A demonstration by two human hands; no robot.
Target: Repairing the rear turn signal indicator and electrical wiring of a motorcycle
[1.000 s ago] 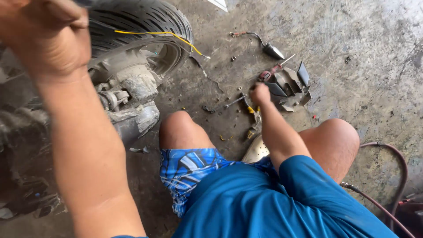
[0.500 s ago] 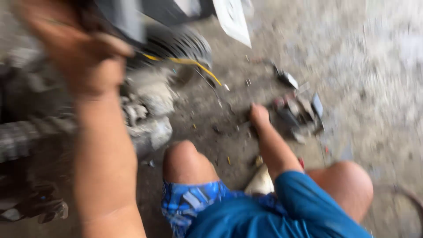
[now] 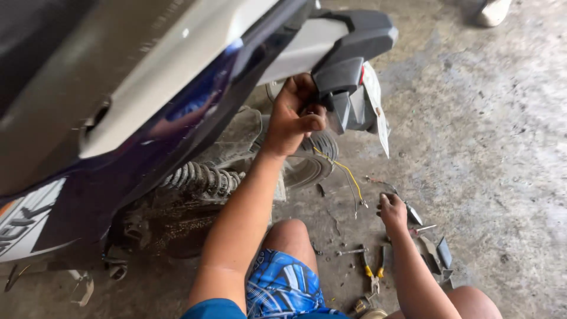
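Note:
My left hand reaches up under the scooter's rear and grips the black tail housing, just beside the white plate. Thin yellow and black wires hang down from that spot. My right hand rests low on the concrete floor, fingers bent down among loose parts next to a small black lamp piece; whether it holds anything is unclear. Pliers with yellow handles lie just below that hand.
The purple and grey scooter body fills the upper left, with the shock spring and rear tyre beneath. Black plastic pieces and screws lie at the right. A person's shoe stands at the top right.
The view has tilted up from the floor to the scooter's tail. My left hand has gone from the frame's left edge to the tail housing. My right hand stays on the floor by the parts.

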